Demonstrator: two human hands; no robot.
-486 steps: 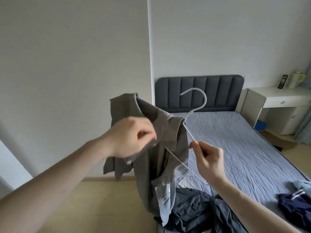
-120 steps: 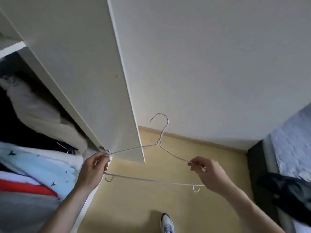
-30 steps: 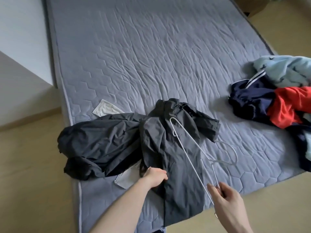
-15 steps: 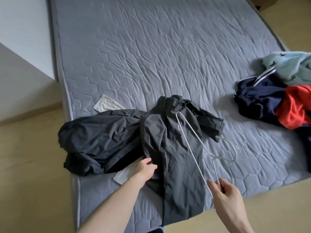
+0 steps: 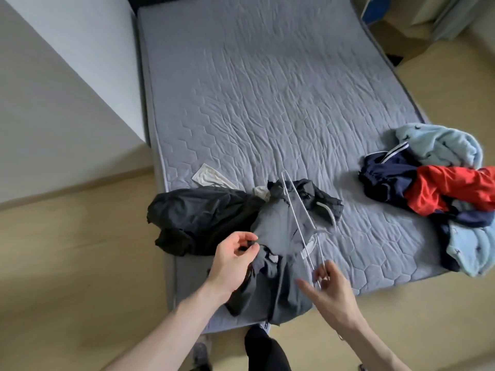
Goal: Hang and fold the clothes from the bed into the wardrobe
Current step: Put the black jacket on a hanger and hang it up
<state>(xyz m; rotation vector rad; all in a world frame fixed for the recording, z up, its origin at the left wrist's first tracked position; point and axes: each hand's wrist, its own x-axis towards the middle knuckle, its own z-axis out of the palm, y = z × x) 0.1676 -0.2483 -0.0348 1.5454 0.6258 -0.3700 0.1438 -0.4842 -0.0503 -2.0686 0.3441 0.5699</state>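
Snagging is the main risk at this stage: the thin white wire hanger [image 5: 298, 218] lies across the crumpled dark grey jacket [image 5: 278, 231], and its end could catch the lining or a sleeve opening if it is pushed in before the fabric is spread. The jacket rests at the near edge of the quilted grey mattress [image 5: 267, 103], part of it draping over the edge, so a careless pull could drag it to the floor. The left hand [image 5: 235, 261] pinches a fold of the jacket between thumb and curled fingers. The right hand [image 5: 329, 285] holds the hanger's lower end in its fingertips, index finger extended; this light hold could let the wire twist. A mixed pile of navy, red and light blue garments [image 5: 439, 194] waits well apart on the right.
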